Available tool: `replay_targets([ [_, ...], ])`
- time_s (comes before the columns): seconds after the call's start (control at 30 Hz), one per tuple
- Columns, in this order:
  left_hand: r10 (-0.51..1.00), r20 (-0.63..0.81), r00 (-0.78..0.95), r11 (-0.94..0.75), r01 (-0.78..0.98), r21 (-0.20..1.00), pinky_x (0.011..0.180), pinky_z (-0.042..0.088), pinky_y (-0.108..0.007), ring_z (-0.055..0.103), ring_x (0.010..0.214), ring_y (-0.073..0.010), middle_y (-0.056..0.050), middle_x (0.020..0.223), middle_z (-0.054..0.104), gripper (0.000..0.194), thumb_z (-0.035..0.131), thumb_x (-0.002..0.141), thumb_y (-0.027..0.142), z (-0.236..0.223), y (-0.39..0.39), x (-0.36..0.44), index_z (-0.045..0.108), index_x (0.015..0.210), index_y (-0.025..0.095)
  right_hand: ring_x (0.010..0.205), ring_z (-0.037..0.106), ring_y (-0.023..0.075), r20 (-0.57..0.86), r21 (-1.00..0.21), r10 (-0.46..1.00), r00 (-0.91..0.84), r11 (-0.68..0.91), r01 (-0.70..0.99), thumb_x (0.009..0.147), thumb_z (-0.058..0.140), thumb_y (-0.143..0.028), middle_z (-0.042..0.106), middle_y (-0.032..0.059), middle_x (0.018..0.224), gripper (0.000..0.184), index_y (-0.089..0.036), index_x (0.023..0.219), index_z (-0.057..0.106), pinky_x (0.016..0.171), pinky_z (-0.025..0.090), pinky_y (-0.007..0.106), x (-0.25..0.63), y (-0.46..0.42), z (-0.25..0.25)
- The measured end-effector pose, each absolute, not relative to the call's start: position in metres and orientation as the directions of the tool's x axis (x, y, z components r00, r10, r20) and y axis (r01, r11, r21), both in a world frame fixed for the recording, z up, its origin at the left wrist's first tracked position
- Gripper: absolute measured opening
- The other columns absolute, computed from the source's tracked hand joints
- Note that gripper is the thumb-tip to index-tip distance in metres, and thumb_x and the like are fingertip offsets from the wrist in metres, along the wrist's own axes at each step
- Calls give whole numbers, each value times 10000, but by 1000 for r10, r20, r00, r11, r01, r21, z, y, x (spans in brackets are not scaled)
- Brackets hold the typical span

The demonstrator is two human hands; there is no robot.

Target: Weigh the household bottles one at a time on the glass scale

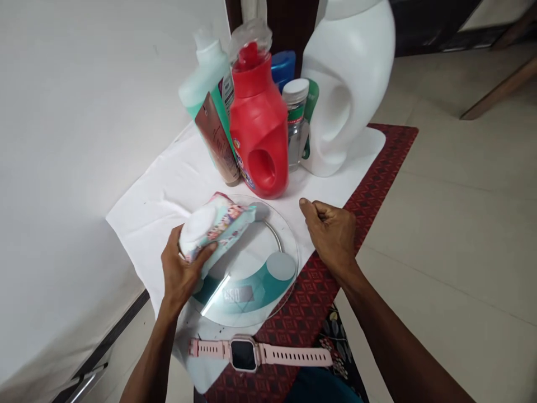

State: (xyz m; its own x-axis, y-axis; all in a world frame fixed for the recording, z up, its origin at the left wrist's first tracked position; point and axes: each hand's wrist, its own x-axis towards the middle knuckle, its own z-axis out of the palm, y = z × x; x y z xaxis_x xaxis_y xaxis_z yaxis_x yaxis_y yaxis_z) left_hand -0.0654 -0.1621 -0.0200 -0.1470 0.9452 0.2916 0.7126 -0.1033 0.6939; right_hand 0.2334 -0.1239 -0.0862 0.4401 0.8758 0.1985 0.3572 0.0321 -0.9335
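My left hand [184, 266] grips a wet wipes pack [224, 232], mint and white with a white lid, tilted above the left part of a round glass scale [239, 308]. The scale's display is lit, but its digits are too blurred to read for certain. To the right of the scale, my right hand [331, 232] is closed in a fist with the thumb on top; nothing shows in it. A smartwatch [243, 354] with a pink strap lies flat in front of the scale.
Behind the scale stand a red detergent bottle [262, 129], a brown tube [216, 140], a green liquid bottle [210, 67], a clear jar [296, 123] and a large white jug [356, 73]. A white cloth [146, 207] covers part of a red patterned mat [386, 162]. A wall borders the left.
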Motion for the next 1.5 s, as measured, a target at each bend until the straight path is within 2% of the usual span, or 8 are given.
replay_targets([
  [0.2, 790, 304, -532, 53, 554, 831, 713, 605, -346, 717, 877, -240, -59, 1065, 774, 611, 887, 750, 626, -7, -85, -98, 700, 1159, 211, 567, 260, 110, 189, -928, 885, 425, 20, 372, 977, 587, -565, 231, -54, 577, 589, -262, 585, 269, 591, 224, 320, 235, -121, -87],
  [0.37, 753, 248, -610, 160, 536, 829, 872, 636, -383, 744, 996, -261, -127, 1150, 777, 534, 823, 798, 556, -19, 33, -107, 646, 1134, 180, 557, 268, 110, 192, -922, 891, 411, 20, 388, 993, 569, -571, 248, -52, 560, 591, -256, 588, 275, 588, 230, 319, 236, -121, -88],
  [0.67, 793, 324, -517, 149, 679, 718, 1214, 529, -539, 666, 1391, -393, -206, 1449, 697, 516, 790, 910, 411, -27, 145, -44, 619, 1339, 182, 570, 245, 107, 173, -921, 888, 426, -7, 390, 985, 526, -623, 219, -51, 589, 593, -260, 597, 263, 592, 231, 320, 236, -120, -89],
  [1.0, 930, 232, -284, 108, 817, 566, 1259, 419, -707, 500, 1561, -522, -317, 1618, 530, 804, 892, 814, 305, -28, 133, -41, 549, 1523, 145, 555, 248, 103, 187, -926, 883, 431, 12, 378, 981, 535, -595, 231, -50, 561, 589, -256, 583, 263, 594, 228, 326, 235, -120, -88],
  [1.13, 864, 404, -300, -48, 750, 659, 1236, 483, -580, 582, 1491, -415, -269, 1593, 566, 725, 882, 853, 418, -25, 91, -52, 576, 1462, 173, 553, 252, 104, 186, -926, 884, 429, 12, 376, 978, 525, -602, 242, -50, 556, 582, -256, 584, 271, 599, 224, 332, 235, -119, -87],
  [1.2, 782, 555, -285, -258, 662, 703, 1126, 556, -499, 694, 1294, -325, -203, 1413, 689, 475, 674, 1024, 561, -25, 63, -49, 635, 1326, 196, 553, 249, 105, 185, -923, 885, 428, 6, 386, 968, 519, -615, 243, -50, 551, 583, -257, 578, 275, 606, 222, 337, 235, -119, -87],
  [1.3, 707, 689, -161, -515, 550, 657, 969, 593, -420, 742, 1077, -256, -132, 1191, 750, 523, 415, 1132, 659, -23, 28, -32, 670, 1231, 214, 552, 256, 108, 180, -920, 886, 428, -2, 393, 959, 515, -615, 247, -47, 545, 578, -257, 575, 274, 613, 222, 340, 235, -119, -87],
  [1.5, 799, 600, 24, -477, 633, 610, 777, 584, -339, 708, 890, -217, -87, 1100, 744, 355, 794, 945, 532, -18, 29, 2, 653, 1054, 226, 553, 270, 111, 208, -917, 873, 441, 18, 398, 958, 538, -570, 246, -45, 550, 558, -258, 572, 283, 618, 224, 340, 234, -119, -87],
])
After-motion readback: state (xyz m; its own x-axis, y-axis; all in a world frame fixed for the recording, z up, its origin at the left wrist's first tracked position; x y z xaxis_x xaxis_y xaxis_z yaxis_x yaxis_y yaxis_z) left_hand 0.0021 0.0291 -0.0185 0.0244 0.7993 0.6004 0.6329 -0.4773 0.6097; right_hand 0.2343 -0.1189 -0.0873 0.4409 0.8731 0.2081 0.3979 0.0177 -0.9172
